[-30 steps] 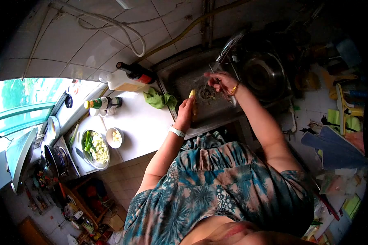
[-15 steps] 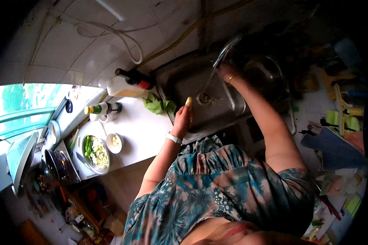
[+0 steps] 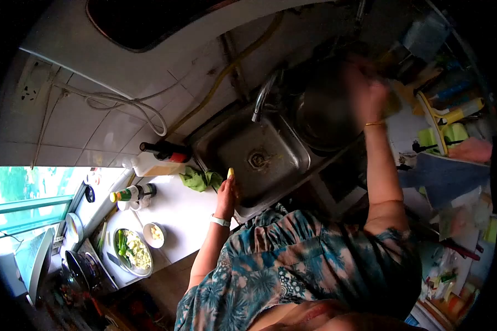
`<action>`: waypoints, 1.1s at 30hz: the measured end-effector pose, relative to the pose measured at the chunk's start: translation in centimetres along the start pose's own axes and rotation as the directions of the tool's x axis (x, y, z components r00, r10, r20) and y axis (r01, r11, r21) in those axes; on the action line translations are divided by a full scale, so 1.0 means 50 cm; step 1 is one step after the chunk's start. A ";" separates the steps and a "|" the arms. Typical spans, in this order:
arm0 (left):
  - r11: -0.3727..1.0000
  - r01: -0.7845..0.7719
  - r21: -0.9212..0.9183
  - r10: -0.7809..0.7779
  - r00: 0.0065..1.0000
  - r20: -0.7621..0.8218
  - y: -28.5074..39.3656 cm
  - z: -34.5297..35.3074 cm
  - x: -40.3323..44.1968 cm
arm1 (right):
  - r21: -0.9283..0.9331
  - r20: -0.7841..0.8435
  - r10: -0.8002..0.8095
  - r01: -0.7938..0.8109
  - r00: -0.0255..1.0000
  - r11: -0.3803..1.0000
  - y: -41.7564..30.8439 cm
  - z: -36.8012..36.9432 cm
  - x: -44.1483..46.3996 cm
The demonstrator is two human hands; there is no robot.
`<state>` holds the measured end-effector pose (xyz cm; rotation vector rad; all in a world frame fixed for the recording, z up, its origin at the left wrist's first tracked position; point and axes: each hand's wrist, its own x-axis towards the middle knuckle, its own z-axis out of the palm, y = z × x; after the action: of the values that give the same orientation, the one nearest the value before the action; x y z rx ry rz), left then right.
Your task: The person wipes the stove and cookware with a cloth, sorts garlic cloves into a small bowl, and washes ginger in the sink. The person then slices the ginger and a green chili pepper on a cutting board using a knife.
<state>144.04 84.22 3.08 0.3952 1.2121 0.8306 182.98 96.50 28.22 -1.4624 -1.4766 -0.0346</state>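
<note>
My left hand (image 3: 226, 199), with a pale band at the wrist, is closed around a small pale yellow piece of food (image 3: 230, 172) whose tip sticks up past the fingers. Its exact kind does not show. This hand is at the left front edge of the metal sink (image 3: 301, 164), beside a crumpled green cloth or leaf (image 3: 200, 179). My right hand (image 3: 368, 94) is smeared by motion at the far right, past a dark round pan or basin (image 3: 320, 124), so its fingers cannot be read. Over the sink stands the faucet (image 3: 264, 99), with no water stream visible.
On the white counter (image 3: 185, 220) are a bowl of chopped vegetables (image 3: 133, 251), a small white bowl (image 3: 154, 235), a dark bottle (image 3: 164, 150) and a yellow-capped bottle (image 3: 130, 194). A yellow-handled tool (image 3: 461, 113) and a blue cloth (image 3: 442, 175) lie at the right.
My right hand has left the faucet and moved right, beyond the dark pan. The water stream is gone. My left hand still holds the yellow piece, and the view has shifted.
</note>
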 end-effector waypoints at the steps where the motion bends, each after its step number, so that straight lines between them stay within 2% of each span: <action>1: 1.000 0.019 0.007 -0.019 1.000 0.017 0.000 -0.011 -0.005 | -0.041 -0.195 -0.154 0.149 0.969 0.988 -0.010 -0.035 0.036; 2: 0.999 0.032 -0.027 -0.030 0.995 0.094 -0.010 -0.030 -0.001 | 0.099 -0.373 -0.220 0.275 0.901 0.956 -0.057 -0.048 0.075; 4: 0.999 0.009 0.041 -0.011 0.998 0.056 -0.027 -0.038 0.006 | -0.308 -0.447 -0.603 0.520 0.661 0.797 -0.006 -0.066 0.165; 5: 0.994 -0.011 0.108 0.010 1.000 0.008 -0.034 -0.041 0.009 | -0.305 -0.446 -0.606 0.524 0.659 0.795 0.003 -0.052 0.186; 6: 0.995 -0.010 0.102 0.010 1.000 0.003 -0.043 -0.044 0.014 | -0.292 -0.417 -0.575 0.495 0.704 0.818 0.008 -0.036 0.199; 7: 0.978 -0.072 0.197 0.072 0.997 0.006 -0.049 -0.042 0.019 | -0.279 -0.385 -0.541 0.464 0.748 0.841 0.015 -0.020 0.212; 8: 0.948 -0.132 0.289 0.134 0.991 0.013 -0.057 -0.041 0.024 | -0.268 -0.352 -0.606 0.544 0.713 0.795 0.036 -0.003 0.226; 9: 0.952 -0.128 0.280 0.134 0.991 -0.002 -0.061 -0.037 0.022 | -0.253 -0.347 -0.606 0.551 0.715 0.795 0.045 0.008 0.227; 11: 0.840 -0.266 0.473 0.306 0.952 -0.009 -0.068 -0.038 0.017 | -0.514 -0.215 -0.737 0.568 0.640 0.643 0.062 0.041 0.225; 12: 0.762 -0.316 0.565 0.386 0.923 -0.004 -0.073 -0.046 0.010 | -0.491 -0.216 -0.737 0.581 0.640 0.649 0.087 0.048 0.219; 14: 0.778 -0.274 0.566 0.362 0.931 -0.048 -0.081 -0.064 -0.001 | -0.535 -0.138 -0.647 0.494 0.750 0.685 0.145 0.044 0.216; 15: 0.784 -0.245 0.571 0.337 0.940 -0.060 -0.084 -0.069 0.000 | -0.526 -0.137 -0.652 0.503 0.746 0.686 0.144 0.044 0.220; 18: 0.815 -0.311 0.489 0.381 0.923 -0.048 -0.120 -0.104 0.005 | -0.669 -0.216 -0.636 0.362 0.741 0.649 0.127 0.025 0.227; 19: 0.831 -0.332 0.447 0.395 0.917 -0.053 -0.120 -0.104 -0.003 | -0.628 -0.189 -0.596 0.370 0.781 0.684 0.119 0.027 0.236; 20: 0.846 -0.284 0.451 0.349 0.935 -0.067 -0.120 -0.108 -0.012 | -0.581 -0.157 -0.557 0.380 0.816 0.720 0.110 0.039 0.242; 21: 0.779 -0.325 0.537 0.407 0.913 -0.039 -0.122 -0.111 -0.018 | -0.560 -0.150 -0.560 0.396 0.815 0.728 0.133 0.045 0.239; 23: 0.653 -0.302 0.694 0.439 0.898 -0.022 -0.102 -0.097 -0.049 | -0.462 -0.087 -0.428 0.344 0.900 0.817 0.229 0.064 0.236; 24: 0.633 -0.300 0.714 0.420 0.908 0.009 -0.153 -0.126 -0.017 | -0.481 -0.042 -0.398 0.330 0.916 0.812 0.267 0.072 0.222; 26: 0.505 -0.258 0.824 0.410 0.911 0.034 -0.147 -0.130 -0.031 | -0.539 0.035 -0.363 0.324 0.931 0.778 0.339 0.093 0.202; 27: 0.388 -0.214 0.896 0.411 0.911 0.039 -0.075 -0.091 -0.081 | -0.570 0.066 -0.352 0.325 0.934 0.755 0.369 0.106 0.195; 29: 0.293 -0.320 0.901 0.548 0.829 0.116 -0.071 -0.087 -0.090 | -0.607 0.110 -0.339 0.333 0.934 0.722 0.395 0.121 0.181; 31: 0.278 -0.417 0.865 0.628 0.760 0.165 -0.033 -0.077 -0.117 | -0.548 0.130 -0.352 0.363 0.927 0.754 0.372 0.121 0.157; 32: 0.185 -0.526 0.830 0.773 0.600 0.208 -0.046 -0.080 -0.104 | -0.508 0.141 -0.363 0.382 0.921 0.772 0.348 0.120 0.144; 33: 0.137 -0.563 0.815 0.806 0.542 0.238 -0.042 -0.078 -0.109 | -0.462 0.141 -0.360 0.383 0.922 0.800 0.344 0.118 0.130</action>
<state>140.50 78.21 3.98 1.8808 1.6572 1.0550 194.07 109.52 19.23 -1.5341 -1.8664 -0.6621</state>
